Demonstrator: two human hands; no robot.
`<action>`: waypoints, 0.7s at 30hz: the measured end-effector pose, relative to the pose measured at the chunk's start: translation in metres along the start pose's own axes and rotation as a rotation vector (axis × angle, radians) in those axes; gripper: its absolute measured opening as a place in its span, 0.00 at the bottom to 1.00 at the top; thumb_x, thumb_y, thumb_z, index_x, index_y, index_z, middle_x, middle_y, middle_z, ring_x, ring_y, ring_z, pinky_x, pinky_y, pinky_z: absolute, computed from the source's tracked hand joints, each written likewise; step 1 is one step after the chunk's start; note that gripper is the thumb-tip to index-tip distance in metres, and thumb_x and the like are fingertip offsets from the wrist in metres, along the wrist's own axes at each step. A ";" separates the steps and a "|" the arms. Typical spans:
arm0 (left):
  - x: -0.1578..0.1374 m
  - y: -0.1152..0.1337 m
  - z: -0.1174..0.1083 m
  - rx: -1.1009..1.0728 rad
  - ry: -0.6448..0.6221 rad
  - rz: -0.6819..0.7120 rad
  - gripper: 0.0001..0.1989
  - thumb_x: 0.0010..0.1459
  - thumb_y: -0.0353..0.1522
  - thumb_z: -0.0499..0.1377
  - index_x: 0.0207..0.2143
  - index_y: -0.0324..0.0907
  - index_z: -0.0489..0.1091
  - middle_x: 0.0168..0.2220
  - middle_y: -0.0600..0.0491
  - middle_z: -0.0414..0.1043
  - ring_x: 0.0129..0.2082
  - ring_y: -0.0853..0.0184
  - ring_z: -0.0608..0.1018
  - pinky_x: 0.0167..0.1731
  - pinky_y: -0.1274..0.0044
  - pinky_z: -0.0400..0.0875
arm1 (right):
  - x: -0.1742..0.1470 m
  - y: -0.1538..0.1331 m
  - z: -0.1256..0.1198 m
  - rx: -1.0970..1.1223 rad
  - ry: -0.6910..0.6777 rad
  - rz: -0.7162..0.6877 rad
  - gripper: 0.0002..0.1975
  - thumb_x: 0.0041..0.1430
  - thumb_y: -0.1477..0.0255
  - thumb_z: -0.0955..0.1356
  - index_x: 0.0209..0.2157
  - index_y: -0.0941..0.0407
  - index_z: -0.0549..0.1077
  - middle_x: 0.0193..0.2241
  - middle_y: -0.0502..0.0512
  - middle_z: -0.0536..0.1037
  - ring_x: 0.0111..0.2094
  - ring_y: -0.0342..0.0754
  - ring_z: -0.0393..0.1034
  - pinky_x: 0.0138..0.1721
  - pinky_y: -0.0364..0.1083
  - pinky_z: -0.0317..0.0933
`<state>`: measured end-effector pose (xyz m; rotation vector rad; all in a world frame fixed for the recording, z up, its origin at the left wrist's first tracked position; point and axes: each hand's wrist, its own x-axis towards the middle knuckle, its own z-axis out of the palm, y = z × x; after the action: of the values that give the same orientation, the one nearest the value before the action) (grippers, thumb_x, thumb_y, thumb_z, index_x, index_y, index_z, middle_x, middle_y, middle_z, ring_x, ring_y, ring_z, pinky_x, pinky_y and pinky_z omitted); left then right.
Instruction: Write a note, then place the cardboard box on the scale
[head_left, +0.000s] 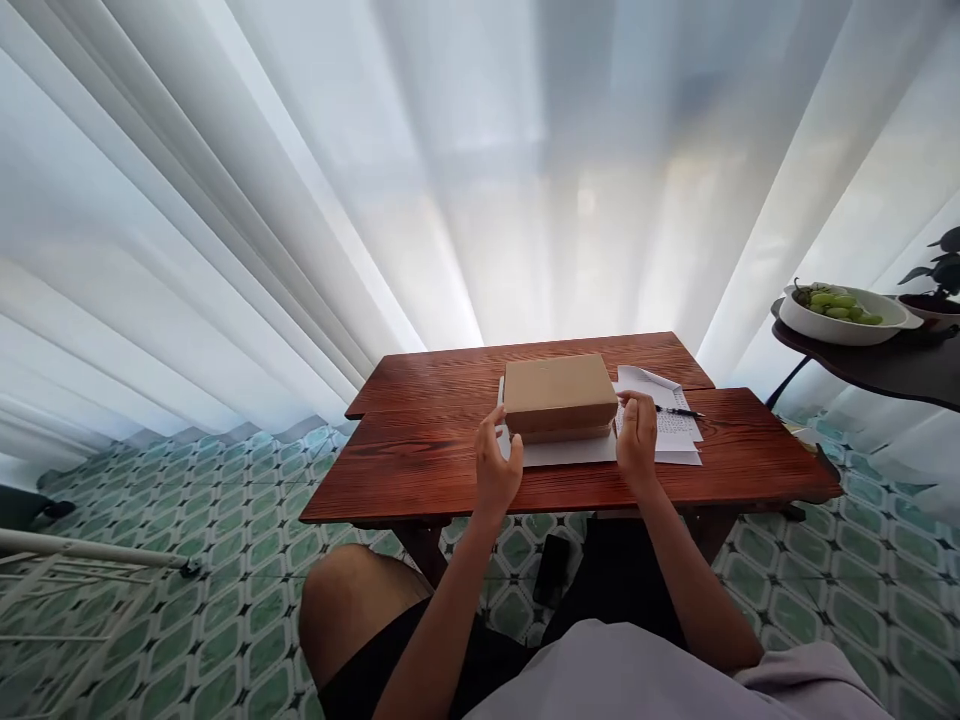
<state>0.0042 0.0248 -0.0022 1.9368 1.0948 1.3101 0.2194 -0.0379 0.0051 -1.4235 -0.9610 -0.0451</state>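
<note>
A closed brown cardboard box (559, 395) lies on white sheets of paper (570, 452) on a reddish wooden table (420, 470). My left hand (496, 465) hovers at the box's near left corner, fingers spread and curled, a little apart from it or just touching. On the other side, my right hand (637, 440) rests against the box's near right corner with its fingers bent along the side. A black pen (679, 411) lies on printed papers (675, 425) just right of my right hand.
White curtains hang behind the table. At the right, a dark side table (885, 365) carries a white bowl of green grapes (840, 312) and a potted plant (937, 285). Green patterned tiles (225, 600) cover the floor. A white rail (90, 550) stands at the left.
</note>
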 end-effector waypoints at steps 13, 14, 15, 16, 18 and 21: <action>0.022 -0.032 0.010 -0.156 -0.159 -0.289 0.34 0.65 0.40 0.52 0.70 0.47 0.45 0.70 0.45 0.48 0.68 0.58 0.58 0.64 0.64 0.59 | 0.001 0.037 0.013 -0.020 -0.271 0.272 0.33 0.67 0.51 0.55 0.67 0.53 0.57 0.67 0.60 0.58 0.68 0.55 0.51 0.69 0.59 0.46; 0.023 -0.034 0.010 -0.168 -0.169 -0.296 0.34 0.64 0.40 0.52 0.69 0.47 0.45 0.70 0.45 0.48 0.68 0.58 0.58 0.64 0.65 0.59 | 0.001 0.037 0.014 -0.016 -0.281 0.282 0.34 0.67 0.51 0.55 0.67 0.53 0.57 0.67 0.60 0.58 0.69 0.55 0.50 0.69 0.59 0.45; 0.023 -0.035 0.010 -0.177 -0.178 -0.299 0.34 0.64 0.41 0.52 0.69 0.48 0.45 0.69 0.45 0.49 0.68 0.58 0.59 0.63 0.65 0.60 | 0.000 0.037 0.015 -0.014 -0.285 0.288 0.34 0.67 0.50 0.55 0.67 0.53 0.57 0.67 0.59 0.58 0.69 0.55 0.50 0.69 0.59 0.45; 0.022 -0.037 0.011 -0.183 -0.187 -0.301 0.34 0.64 0.41 0.52 0.69 0.48 0.45 0.69 0.45 0.50 0.68 0.58 0.59 0.63 0.65 0.61 | -0.001 0.037 0.016 -0.014 -0.287 0.294 0.35 0.66 0.49 0.55 0.67 0.53 0.57 0.67 0.59 0.59 0.69 0.55 0.49 0.69 0.59 0.45; 0.022 -0.039 0.011 -0.196 -0.203 -0.304 0.34 0.64 0.40 0.52 0.69 0.47 0.45 0.69 0.44 0.51 0.67 0.57 0.60 0.62 0.66 0.63 | -0.002 0.036 0.017 -0.014 -0.285 0.302 0.36 0.66 0.49 0.55 0.68 0.53 0.56 0.67 0.58 0.58 0.69 0.55 0.49 0.70 0.60 0.44; 0.021 -0.039 0.009 -0.213 -0.229 -0.299 0.34 0.64 0.40 0.52 0.69 0.46 0.46 0.68 0.44 0.52 0.67 0.57 0.60 0.62 0.66 0.63 | -0.004 0.035 0.018 -0.012 -0.288 0.310 0.36 0.66 0.49 0.55 0.68 0.53 0.55 0.68 0.58 0.58 0.69 0.55 0.49 0.70 0.60 0.44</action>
<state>0.0046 0.0632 -0.0268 1.6457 1.0364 0.9748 0.2269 -0.0177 -0.0274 -1.6032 -0.9613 0.3942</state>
